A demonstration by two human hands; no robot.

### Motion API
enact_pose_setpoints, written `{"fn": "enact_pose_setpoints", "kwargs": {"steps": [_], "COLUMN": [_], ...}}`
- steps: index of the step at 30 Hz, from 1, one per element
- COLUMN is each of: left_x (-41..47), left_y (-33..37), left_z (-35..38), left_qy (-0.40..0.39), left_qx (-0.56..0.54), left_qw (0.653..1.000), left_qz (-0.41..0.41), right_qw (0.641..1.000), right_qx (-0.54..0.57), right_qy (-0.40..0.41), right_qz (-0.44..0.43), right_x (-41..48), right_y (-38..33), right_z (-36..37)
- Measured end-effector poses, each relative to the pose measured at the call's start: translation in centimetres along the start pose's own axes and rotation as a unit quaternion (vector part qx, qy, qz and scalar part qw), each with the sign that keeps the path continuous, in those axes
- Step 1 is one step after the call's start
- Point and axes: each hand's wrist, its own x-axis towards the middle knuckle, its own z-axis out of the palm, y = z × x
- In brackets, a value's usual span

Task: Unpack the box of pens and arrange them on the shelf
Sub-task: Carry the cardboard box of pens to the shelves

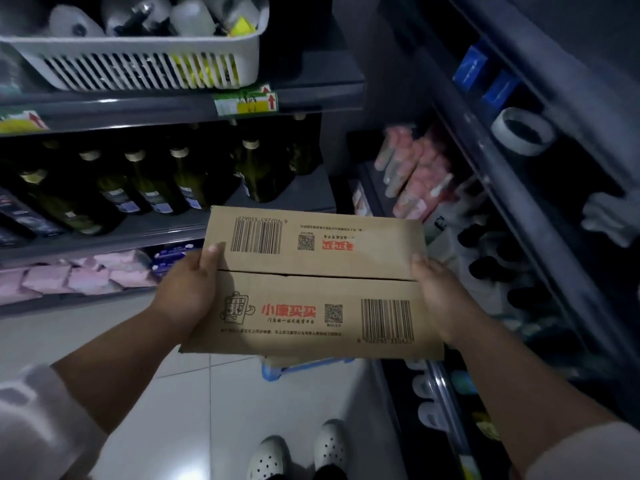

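Left hand point(187, 292) gripped the left end of a cardboard box point(311, 285), thumb curled over the top; right hand point(440, 296) gripped the right end likewise. Between the hands the box was level and closed, its two top flaps meeting at a seam point(311, 274). No pens showed. Dark bottles point(145, 188) stood on a shelf beyond the left hand; another shelf point(512, 209) rose beside the right. Unpacking seemingly hadn't begun: next, one hand would likely need to steady the box while the other lifted a flap

Dark bottles point(188, 183) stand on a grey shelf point(104, 241), with a white basket point(138, 65) on the shelf above point(138, 110).
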Motion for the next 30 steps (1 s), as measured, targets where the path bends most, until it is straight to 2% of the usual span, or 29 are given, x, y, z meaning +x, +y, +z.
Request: {"fn": "enact_pose_setpoints", "kwargs": {"steps": [10, 13, 23, 30], "left_x": [8.6, 10.2, 12.6, 12.9], "left_y": [-1.5, -2.1, -2.7, -2.5], "left_z": [4.7, 5.5, 7.9, 6.9], "left_qy": [0.01, 0.003, 0.005, -0.026], "left_qx": [0.011, -0.015, 0.009, 0.039], "left_qw": [1.0, 1.0, 1.0, 0.998], "left_qz": [-0.022, -0.023, -0.027, -0.031], "right_qw": [0.999, 0.998, 0.997, 0.995], "right_qx": [-0.037, -0.053, -0.073, -0.094], "right_qy": [-0.019, -0.017, -0.021, -0.008], "right_qz": [-0.009, -0.004, -0.011, -0.022], "right_x": [10.2, 11.9, 14.7, 13.3], "right_y": [2.6, 2.8, 3.6, 2.9], "right_z": [2.8, 3.3, 4.6, 4.6]}}
